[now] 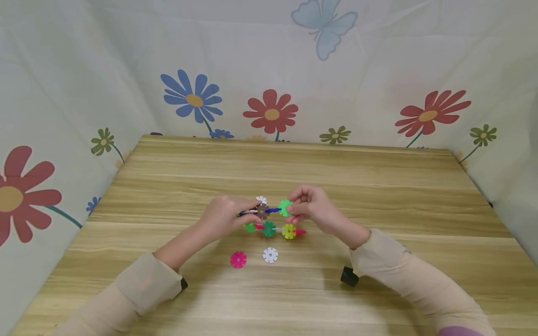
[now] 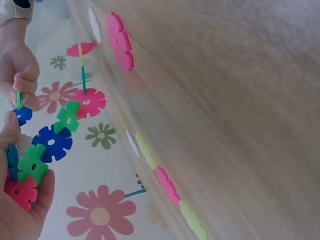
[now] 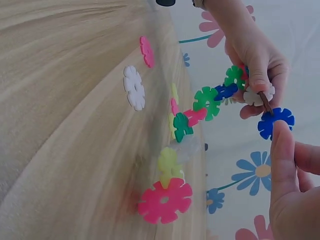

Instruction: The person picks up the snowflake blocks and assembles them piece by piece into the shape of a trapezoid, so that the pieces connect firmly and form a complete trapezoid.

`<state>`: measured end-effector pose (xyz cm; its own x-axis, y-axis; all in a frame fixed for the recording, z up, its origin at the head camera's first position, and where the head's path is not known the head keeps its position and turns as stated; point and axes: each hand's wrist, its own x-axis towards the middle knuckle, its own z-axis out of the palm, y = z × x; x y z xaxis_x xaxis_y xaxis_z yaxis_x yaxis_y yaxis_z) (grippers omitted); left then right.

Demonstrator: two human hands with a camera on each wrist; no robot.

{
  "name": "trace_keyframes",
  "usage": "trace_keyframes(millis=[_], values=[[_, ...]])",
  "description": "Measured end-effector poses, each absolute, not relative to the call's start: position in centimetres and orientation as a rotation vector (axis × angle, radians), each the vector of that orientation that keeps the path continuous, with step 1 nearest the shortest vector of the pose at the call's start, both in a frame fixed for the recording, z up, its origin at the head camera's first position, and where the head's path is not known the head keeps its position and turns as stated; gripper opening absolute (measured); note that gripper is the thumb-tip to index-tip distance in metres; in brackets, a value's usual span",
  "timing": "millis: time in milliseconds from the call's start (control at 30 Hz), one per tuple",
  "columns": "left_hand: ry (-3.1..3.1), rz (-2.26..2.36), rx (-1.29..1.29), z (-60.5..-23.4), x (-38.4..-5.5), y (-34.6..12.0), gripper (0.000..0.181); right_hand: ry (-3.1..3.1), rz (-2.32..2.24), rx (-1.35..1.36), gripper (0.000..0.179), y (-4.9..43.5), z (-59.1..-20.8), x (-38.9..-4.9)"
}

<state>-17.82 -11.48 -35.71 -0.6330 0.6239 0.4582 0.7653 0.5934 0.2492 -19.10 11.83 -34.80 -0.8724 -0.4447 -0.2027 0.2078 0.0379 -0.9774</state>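
Note:
My left hand [image 1: 227, 213] grips a chain of interlocked notched plastic discs, its thumb and fingers at a brown disc [image 1: 262, 212]. A blue disc [image 3: 276, 123] is joined to the brown one. My right hand [image 1: 316, 208] pinches a light green disc [image 1: 285, 207], which meets the blue disc; the right wrist view hides this green disc. From the left hand the chain hangs on through a green disc [image 3: 206, 103], a dark green disc [image 1: 269, 228], a yellow disc [image 1: 289, 231] and a pink end disc [image 3: 165, 201].
A loose pink disc [image 1: 238, 259] and a loose white disc [image 1: 270, 255] lie on the wooden table [image 1: 294, 298], nearer me than the chain. Another white disc [image 1: 261, 200] shows beyond the brown one. Behind the table hangs a flower-printed cloth [image 1: 235, 46].

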Motion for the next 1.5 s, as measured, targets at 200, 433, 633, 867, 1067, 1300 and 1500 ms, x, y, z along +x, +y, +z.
trace_keyframes(millis=[200,433,633,867,1067,1300,1500], values=[[-2.504,-0.649,-1.132,-35.9,-17.9,-11.6,0.033,1.816,-1.909,-0.218,0.015,11.7,-35.0,-19.1],[-2.461,-0.658,-1.143,-36.3,-18.1,-11.7,0.034,1.814,-1.945,-0.143,0.015,11.3,-35.4,-18.8],[-2.456,-0.675,-1.152,-36.7,-18.2,-11.6,0.032,1.826,-1.980,-0.124,0.014,10.9,-35.4,-18.6],[-2.554,-0.640,-1.109,-36.7,-18.1,-11.5,0.033,1.821,-1.981,-0.132,0.015,11.0,-35.6,-18.7],[-2.647,-0.499,-1.072,-36.2,-18.2,-11.2,0.042,1.782,-1.990,-0.094,0.016,11.0,-35.7,-18.8],[-2.608,-0.403,-1.102,-36.3,-18.2,-10.9,0.044,1.737,-1.996,-0.054,0.016,10.9,-36.0,-18.8],[-2.643,-0.444,-1.125,-36.2,-18.4,-10.8,0.039,1.737,-1.960,-0.069,0.020,11.1,-36.3,-18.7]])
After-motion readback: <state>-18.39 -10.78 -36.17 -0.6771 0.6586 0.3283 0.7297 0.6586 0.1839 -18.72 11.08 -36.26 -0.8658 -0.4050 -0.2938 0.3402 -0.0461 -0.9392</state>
